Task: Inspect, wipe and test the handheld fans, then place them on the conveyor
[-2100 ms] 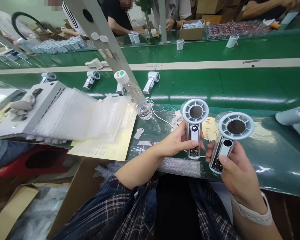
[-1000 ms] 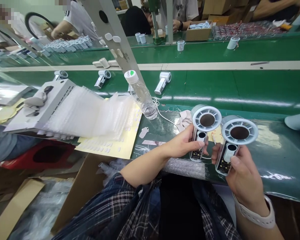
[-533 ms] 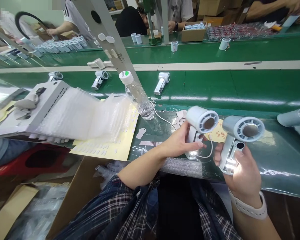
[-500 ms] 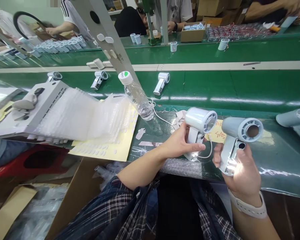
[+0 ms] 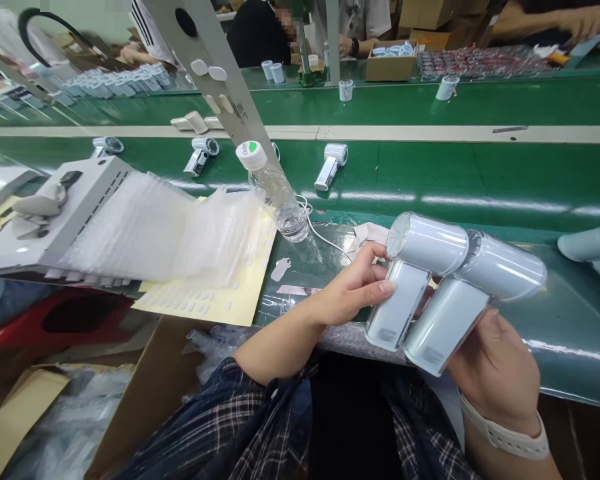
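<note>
Two pale blue handheld fans are held side by side over the bench edge, their heads touching and their plain flat handle sides toward me. My left hand (image 5: 363, 283) is closed on the handle of the left handheld fan (image 5: 400, 303), thumb on its near edge. My right hand (image 5: 497, 363) wraps the right handheld fan (image 5: 453, 320) from behind, so most of its fingers are hidden. Each handle carries a small grey printed patch near its base. Behind the left hand lies a crumpled pale strip (image 5: 367, 235).
A clear bottle (image 5: 280, 200) stands beside a slanted white post (image 5: 220, 73). Left are bubble-wrap bags (image 5: 165, 227) on a yellow sticker sheet (image 5: 245, 310). More fans, one (image 5: 331, 167) nearest, lie on the green belt (image 5: 420, 170). Another fan (image 5: 593, 247) lies at right. Co-workers sit opposite.
Both fans have been turned round, from button and grille sides to plain sides, and brought together until they touch. The fans on the belt have shifted slightly right.
</note>
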Demonstrator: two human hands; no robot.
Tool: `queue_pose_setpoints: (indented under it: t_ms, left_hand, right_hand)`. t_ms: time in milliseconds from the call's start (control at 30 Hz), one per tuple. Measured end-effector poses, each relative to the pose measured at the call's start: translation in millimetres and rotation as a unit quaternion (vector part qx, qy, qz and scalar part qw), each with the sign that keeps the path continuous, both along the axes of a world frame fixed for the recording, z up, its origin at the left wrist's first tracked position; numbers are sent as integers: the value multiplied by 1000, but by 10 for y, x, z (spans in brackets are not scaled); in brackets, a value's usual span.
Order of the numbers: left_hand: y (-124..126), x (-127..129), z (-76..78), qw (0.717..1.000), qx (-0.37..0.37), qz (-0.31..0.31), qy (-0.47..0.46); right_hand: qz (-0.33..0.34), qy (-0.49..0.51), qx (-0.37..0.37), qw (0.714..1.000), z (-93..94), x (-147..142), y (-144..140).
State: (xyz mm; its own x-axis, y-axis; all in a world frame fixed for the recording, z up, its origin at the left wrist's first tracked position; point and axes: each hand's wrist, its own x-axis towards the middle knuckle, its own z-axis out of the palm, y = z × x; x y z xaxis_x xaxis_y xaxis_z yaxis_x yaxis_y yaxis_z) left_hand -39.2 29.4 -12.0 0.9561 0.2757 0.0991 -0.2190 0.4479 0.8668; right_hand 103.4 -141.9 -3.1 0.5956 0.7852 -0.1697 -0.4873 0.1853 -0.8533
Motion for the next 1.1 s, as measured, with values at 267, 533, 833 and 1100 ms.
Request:
queue_pose_setpoints:
  t_ms: [267,533,833,1100]
  left_hand:
    - [-69,122,-2,999,-32,14,21]
    - [-94,156,29,992,-98,25,81]
    - [-47,130,-32,994,-105,-2,35]
    - [10,98,14,997,-45,-15,60]
  right_hand:
    - [17,45,15,999,100,57,74]
    - [39,48,19,998,132,28,141]
    - [-41,53,5,998,216,44,28]
    - [-156,32,-26,987,84,76,-8]
